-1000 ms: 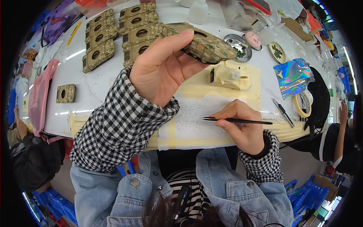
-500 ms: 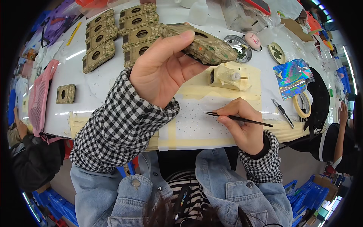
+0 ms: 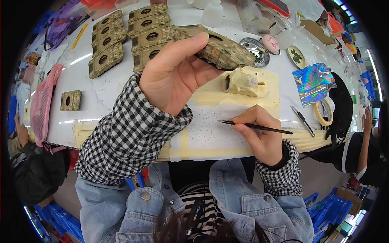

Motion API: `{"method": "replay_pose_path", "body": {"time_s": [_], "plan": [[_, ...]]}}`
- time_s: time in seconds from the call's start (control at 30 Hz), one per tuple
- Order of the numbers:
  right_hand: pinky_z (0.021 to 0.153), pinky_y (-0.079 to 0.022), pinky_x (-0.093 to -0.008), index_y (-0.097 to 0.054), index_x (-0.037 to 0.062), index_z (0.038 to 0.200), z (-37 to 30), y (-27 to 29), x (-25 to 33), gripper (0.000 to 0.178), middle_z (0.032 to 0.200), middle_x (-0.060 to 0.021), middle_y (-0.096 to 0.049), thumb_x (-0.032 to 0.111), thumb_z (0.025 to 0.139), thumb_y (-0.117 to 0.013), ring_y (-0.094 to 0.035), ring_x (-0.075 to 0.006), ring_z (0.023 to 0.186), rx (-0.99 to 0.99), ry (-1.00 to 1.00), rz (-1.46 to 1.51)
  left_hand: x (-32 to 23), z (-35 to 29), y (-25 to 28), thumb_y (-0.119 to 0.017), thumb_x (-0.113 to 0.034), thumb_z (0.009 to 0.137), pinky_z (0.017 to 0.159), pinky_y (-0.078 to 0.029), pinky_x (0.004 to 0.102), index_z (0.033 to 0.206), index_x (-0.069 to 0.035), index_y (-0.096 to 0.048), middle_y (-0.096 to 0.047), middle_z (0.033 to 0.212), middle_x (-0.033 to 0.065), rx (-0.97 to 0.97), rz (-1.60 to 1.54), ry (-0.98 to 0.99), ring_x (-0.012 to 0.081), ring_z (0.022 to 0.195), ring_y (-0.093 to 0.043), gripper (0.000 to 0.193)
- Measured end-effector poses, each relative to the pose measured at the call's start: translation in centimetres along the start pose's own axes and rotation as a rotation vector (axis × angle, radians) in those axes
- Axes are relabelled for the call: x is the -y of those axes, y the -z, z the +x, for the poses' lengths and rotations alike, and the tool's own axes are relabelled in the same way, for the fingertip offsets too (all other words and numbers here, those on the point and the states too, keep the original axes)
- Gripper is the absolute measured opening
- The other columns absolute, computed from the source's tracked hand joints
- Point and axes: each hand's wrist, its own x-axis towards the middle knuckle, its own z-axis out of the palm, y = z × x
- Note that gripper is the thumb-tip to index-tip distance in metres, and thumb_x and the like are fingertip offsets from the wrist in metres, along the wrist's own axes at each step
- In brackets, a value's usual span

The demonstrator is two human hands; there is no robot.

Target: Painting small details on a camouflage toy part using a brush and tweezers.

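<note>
My left hand is raised over the table, fingers wrapped round a camouflage-patterned model tank hull. The hull is tilted, with a dark round opening in its top and a small orange mark on its side. Low at the right, my right hand pinches slim black tweezers between thumb and fingers. Their thin pale tip points left, over a white sheet dotted with many tiny dark specks. I cannot make out anything held at the tip. Behind the sheet stands a cream-coloured block with a small upright peg.
Several camouflage hulls stand in rows at the back left, with a smaller camouflage piece nearer. At the right are a metal dish of green bits, an iridescent pouch, a tape roll and a pen.
</note>
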Motion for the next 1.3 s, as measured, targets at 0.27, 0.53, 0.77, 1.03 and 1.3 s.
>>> {"method": "replay_pose_path", "body": {"time_s": [0.27, 0.53, 0.77, 1.03, 1.3], "plan": [[0.063, -0.046, -0.0287, -0.063, -0.0006, 0.082, 0.01, -0.07, -0.11, 0.009, 0.077, -0.0095, -0.062, 0.004, 0.077, -0.069, -0.058, -0.0208, 0.07, -0.006, -0.008, 0.005, 0.03, -0.01, -0.09, -0.043, -0.017, 0.095, 0.096, -0.05, 0.0391, 0.129, 0.003, -0.038, -0.051, 0.125, 0.015, -0.002, 0.013, -0.011, 0.0267, 0.115, -0.054, 0.04], [0.062, -0.044, -0.0302, -0.063, -0.0002, 0.083, 0.08, -0.06, -0.29, 0.01, 0.075, -0.01, -0.061, 0.004, 0.076, -0.07, -0.056, -0.0227, 0.069, -0.001, 0.055, -0.022, -0.02, -0.05, -0.1, -0.043, -0.017, 0.095, 0.097, -0.049, 0.0399, 0.13, 0.002, -0.038, -0.05, 0.126, 0.0141, 0.018, -0.012, -0.01, 0.027, 0.116, -0.053, 0.04], [0.062, -0.044, -0.0303, -0.063, -0.0005, 0.083, 0.09, -0.07, -0.35, 0.011, 0.076, -0.0105, -0.062, 0.004, 0.076, -0.07, -0.057, -0.0231, 0.069, 0.001, 0.072, -0.027, 0.02, -0.05, 0.04, -0.043, -0.017, 0.095, 0.097, -0.049, 0.04, 0.13, 0.002, -0.038, -0.05, 0.126, 0.0137, 0.019, -0.022, -0.002, 0.0268, 0.116, -0.053, 0.04], [0.063, -0.045, -0.0296, -0.063, -0.0006, 0.083, 0.08, -0.06, -0.23, 0.01, 0.077, -0.0105, -0.063, 0.004, 0.077, -0.07, -0.057, -0.0226, 0.07, 0.007, 0.069, -0.021, 0.05, -0.05, -0.04, -0.042, -0.017, 0.095, 0.097, -0.049, 0.04, 0.13, 0.002, -0.038, -0.05, 0.126, 0.0147, -0.008, 0.017, -0.012, 0.0272, 0.116, -0.053, 0.04], [0.063, -0.045, -0.0296, -0.063, -0.0006, 0.082, 0.05, -0.01, -0.36, 0.01, 0.077, -0.0103, -0.063, 0.005, 0.077, -0.069, -0.057, -0.0223, 0.07, 0.008, 0.077, -0.017, 0.02, 0.01, -0.04, -0.041, -0.016, 0.096, 0.097, -0.049, 0.0401, 0.13, 0.003, -0.038, -0.051, 0.126, 0.0151, 0.023, -0.014, -0.01, 0.0273, 0.116, -0.053, 0.039]]}}
